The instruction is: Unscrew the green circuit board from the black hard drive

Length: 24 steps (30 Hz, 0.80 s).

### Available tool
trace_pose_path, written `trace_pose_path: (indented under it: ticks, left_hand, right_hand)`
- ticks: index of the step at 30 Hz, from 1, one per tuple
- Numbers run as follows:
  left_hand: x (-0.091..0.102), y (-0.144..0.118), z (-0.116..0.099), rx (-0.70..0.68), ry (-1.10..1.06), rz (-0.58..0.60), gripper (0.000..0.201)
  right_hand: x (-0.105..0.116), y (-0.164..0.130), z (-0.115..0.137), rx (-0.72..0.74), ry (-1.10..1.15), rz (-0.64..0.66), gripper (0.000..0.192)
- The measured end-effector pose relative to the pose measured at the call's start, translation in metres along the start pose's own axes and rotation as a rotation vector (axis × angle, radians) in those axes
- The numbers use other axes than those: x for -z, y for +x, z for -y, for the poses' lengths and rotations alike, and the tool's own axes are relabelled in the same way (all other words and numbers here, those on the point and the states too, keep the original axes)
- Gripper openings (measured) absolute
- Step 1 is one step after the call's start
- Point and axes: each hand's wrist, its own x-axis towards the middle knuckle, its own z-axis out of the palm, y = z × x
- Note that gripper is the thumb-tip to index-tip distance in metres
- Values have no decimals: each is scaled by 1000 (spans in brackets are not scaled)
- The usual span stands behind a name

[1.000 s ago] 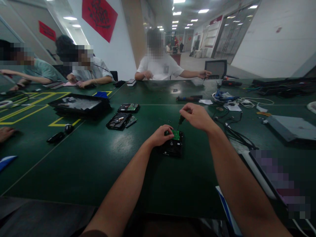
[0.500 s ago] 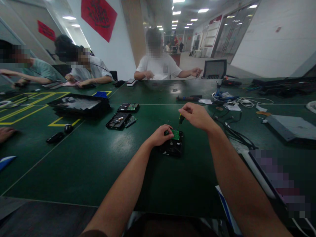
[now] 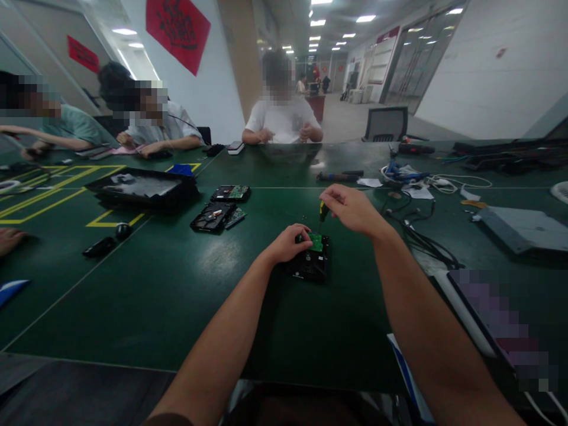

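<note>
Left hand resting on the far left corner of a black hard drive, fingers curled over its edge and closed on it, holding it down. Hard drive lying flat on the green tabletop, about midway between the left and right edges and nearer the near edge than the far one. Green circuit board showing on the drive's far end, just beside the left fingertips.

Right hand raised above the drive's far right corner, fingers pinched shut around the handle of a small screwdriver. Screwdriver held nearly upright, slightly tilted, its tip down at the circuit board; actual contact too small to tell.

Further toward the left edge, two more opened hard drives: one black with its lid off, another behind it with a green board up, close together. Beyond them a black tray beside yellow tape lines on the tabletop. Small black objects nearer the left edge.

Toward the right edge, a tangle of black cables, white cables and paper scraps, and a flat grey case. A dark screwdriver-like tool lying toward the far edge.

Along the far edge, a person in a white shirt with both hands together; at the far left corner, two more seated people.
</note>
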Motion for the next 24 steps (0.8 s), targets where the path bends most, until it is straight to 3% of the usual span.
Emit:
trace_pose_path:
  ticks: [4, 12, 20, 24]
  left_hand:
    - [0, -1, 0, -13, -3, -6, 7]
    - [-1, 1, 1, 6, 4, -9, 7]
    - [-1, 0, 1, -15, -13, -16, 7]
    - [0, 0, 0, -15, -11, -8, 6]
  right_hand:
    - [1, -1, 2, -59, -69, -99, 25]
    - [-2, 1, -1, -38, 185, 68, 31]
    - [1, 1, -1, -34, 45, -33, 27]
    - [-1, 0, 1, -57, 135, 24, 29]
